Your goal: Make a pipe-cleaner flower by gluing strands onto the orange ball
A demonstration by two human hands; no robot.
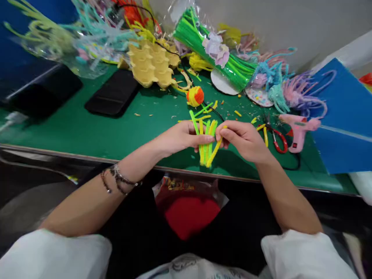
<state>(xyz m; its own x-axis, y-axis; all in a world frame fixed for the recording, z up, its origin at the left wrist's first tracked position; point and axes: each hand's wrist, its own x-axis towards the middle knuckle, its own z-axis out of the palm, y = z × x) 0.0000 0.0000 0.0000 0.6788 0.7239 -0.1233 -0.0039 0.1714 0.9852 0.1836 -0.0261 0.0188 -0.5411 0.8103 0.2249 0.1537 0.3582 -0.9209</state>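
My left fingers (205, 139) pinch gathered green and yellow fuzzy strips (201, 154); my right fingers (230, 134) grasp one yellow strip (214, 153), not yet parallel. Beyond them sits a wrapped ball (195, 96).

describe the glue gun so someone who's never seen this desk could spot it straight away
Find the green table, then the flat blue sheet at its right side. Against that sheet's left edge lies a glue gun, just right of the red-handled scissors. Unlike them, it is pale pink, with a cord running from its grip.
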